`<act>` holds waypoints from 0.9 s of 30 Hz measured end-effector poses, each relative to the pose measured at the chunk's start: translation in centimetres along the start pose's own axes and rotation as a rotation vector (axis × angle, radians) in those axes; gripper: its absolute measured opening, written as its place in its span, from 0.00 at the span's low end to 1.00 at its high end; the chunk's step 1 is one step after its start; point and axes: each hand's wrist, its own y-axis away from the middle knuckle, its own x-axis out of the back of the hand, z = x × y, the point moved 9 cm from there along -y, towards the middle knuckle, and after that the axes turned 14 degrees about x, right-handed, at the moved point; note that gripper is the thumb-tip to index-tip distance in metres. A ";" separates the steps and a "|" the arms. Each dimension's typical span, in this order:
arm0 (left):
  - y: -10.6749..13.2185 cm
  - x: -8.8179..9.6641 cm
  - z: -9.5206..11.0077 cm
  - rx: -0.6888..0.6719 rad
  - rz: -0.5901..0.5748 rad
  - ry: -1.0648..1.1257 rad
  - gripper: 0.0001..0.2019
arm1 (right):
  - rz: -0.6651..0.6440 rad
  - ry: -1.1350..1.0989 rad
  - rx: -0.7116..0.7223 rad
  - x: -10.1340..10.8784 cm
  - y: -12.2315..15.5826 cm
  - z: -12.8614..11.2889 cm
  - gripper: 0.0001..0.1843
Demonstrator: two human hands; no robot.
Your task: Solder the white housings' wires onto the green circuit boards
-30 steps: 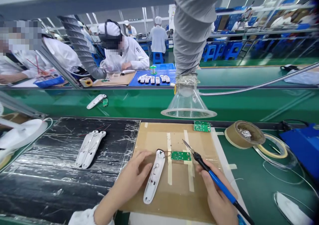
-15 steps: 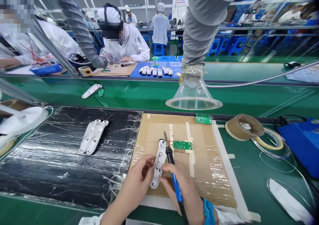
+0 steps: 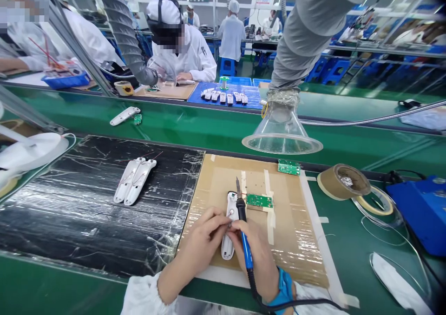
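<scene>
A white plastic shell half [image 3: 228, 246] lies on the cardboard, with thin wires inside it, partly covered by my fingers. My left hand [image 3: 206, 233] is closed in a pinch over the middle of this shell; whatever is between its fingertips is too small to make out. In my right hand [image 3: 257, 247] rests a blue-handled soldering iron [image 3: 246, 247], its tip pointing away from me past the shell's far end. The right thumb and index finger also meet the left fingertips above the shell. Just right of the shell's top lies a green circuit board [image 3: 259, 200].
Two white shell halves [image 3: 134, 180] with red wires lie on the black mat at left. A clear extraction hood [image 3: 282, 136] hangs over the far edge of the cardboard [image 3: 296, 240]. Another circuit board [image 3: 289, 167], tape rolls [image 3: 343, 181] and a blue box [image 3: 423, 213] are at right. A co-worker [image 3: 191, 55] sits opposite.
My hands have come together over the shell, fingertips now meeting above its middle. The shell sits more upright and slightly further right. The soldering iron stays in my right hand. The view has shifted slightly.
</scene>
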 end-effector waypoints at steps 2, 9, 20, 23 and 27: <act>-0.2 -0.1 0.0 0.004 0.000 -0.011 0.12 | 0.001 0.012 0.012 0.0 0.0 0.0 0.07; -0.5 -0.4 0.2 0.008 -0.042 -0.057 0.14 | 0.036 0.020 -0.019 0.7 0.0 0.1 0.07; -1.2 -1.0 0.6 0.041 -0.002 -0.103 0.13 | 0.175 -0.115 -0.264 0.1 1.7 3.8 0.08; -1.3 -1.3 0.9 0.049 0.011 -0.122 0.14 | 0.213 -0.130 -0.245 0.2 1.6 3.8 0.08; -1.2 -1.6 1.5 0.038 0.046 -0.197 0.15 | 0.190 -0.106 -0.256 1.6 1.1 3.3 0.07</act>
